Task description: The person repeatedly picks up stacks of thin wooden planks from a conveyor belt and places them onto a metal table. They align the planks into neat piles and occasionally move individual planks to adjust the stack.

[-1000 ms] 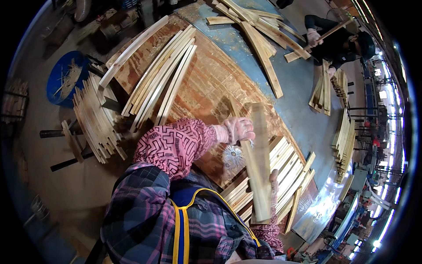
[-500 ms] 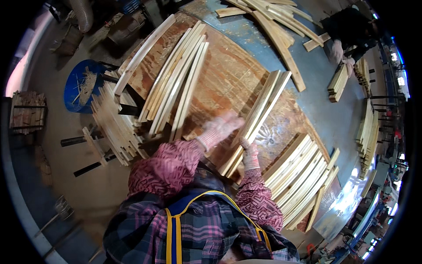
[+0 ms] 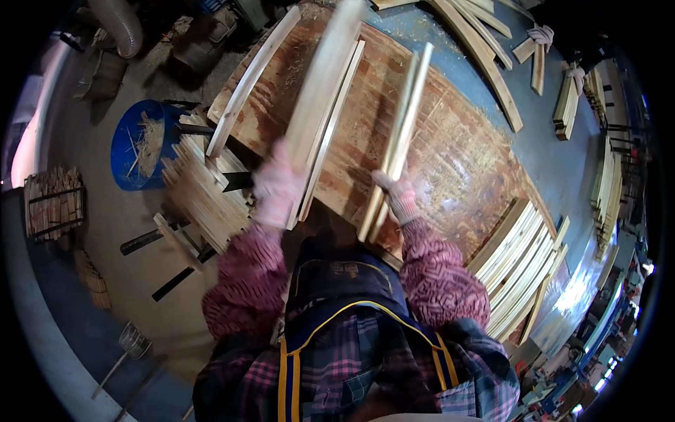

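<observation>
My left hand (image 3: 276, 184), in a pale knit glove and smeared by motion, is closed on the near end of a blurred bundle of wooden strips (image 3: 323, 88). Just right of that bundle, a narrow strip (image 3: 334, 130) lies on the brown board tabletop (image 3: 464, 144). My gloved right hand (image 3: 399, 195) is wrapped round the near part of a pair of long, thin wooden strips (image 3: 408, 116). That pair stands on edge, slanting away from me. The palm side of each hand is hidden.
Curved strips (image 3: 517, 271) lie stacked at the right; one curved strip (image 3: 256, 74) lies at the far left. Left of the table are a strip pile (image 3: 207, 190) and a blue tub (image 3: 126, 151) of scraps. Across the metal table, another person's gloved hand (image 3: 540, 35) holds wood.
My left hand has moved left from beside the right-hand strips and now grips the left bundle, which has shifted. The right-hand strips stand more upright in view, with my right hand still on them.
</observation>
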Motion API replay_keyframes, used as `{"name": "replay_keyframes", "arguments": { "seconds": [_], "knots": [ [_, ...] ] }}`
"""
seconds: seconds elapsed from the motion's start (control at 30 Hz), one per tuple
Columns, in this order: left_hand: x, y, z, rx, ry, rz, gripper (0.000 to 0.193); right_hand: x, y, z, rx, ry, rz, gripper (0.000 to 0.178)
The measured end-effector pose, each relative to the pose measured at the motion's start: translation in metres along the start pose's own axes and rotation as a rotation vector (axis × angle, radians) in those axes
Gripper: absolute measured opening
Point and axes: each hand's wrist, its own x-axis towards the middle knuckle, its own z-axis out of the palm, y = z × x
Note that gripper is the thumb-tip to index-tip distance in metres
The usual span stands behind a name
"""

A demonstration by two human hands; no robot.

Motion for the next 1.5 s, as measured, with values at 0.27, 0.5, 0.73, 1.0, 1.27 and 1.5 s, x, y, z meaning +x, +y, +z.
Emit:
{"name": "replay_keyframes", "arguments": {
  "seconds": [0.27, 0.5, 0.73, 1.0, 1.27, 1.5],
  "knots": [
    [0.118, -0.039, -0.012, 0.27, -0.172, -0.117, 0.078, -0.003, -0.023, 0.133, -0.354, -0.284, 0.065, 0.124],
    [0.109, -0.095, 0.003, 0.154, -0.265, -0.068, 0.084, 0.003, -0.042, 0.123, -0.808, -0.293, 0.052, 0.124],
    [0.122, -0.166, 0.01, -0.046, -0.088, 0.186, 0.074, -0.006, -0.088, 0.161, -0.731, -0.383, 0.231, 0.118],
    [0.119, -0.13, -0.085, 0.114, -0.181, 0.153, 0.057, -0.002, -0.036, 0.181, -0.32, -0.26, 0.019, 0.084],
    [0.14, -0.123, -0.1, 0.299, -0.231, 0.109, 0.061, 0.019, -0.006, 0.212, -0.667, -0.302, 0.089, 0.122],
    [0.129, -0.142, -0.08, 0.154, -0.114, 0.077, 0.066, 0.018, -0.023, 0.201, -0.721, -0.361, -0.075, 0.128]
  ]
}}
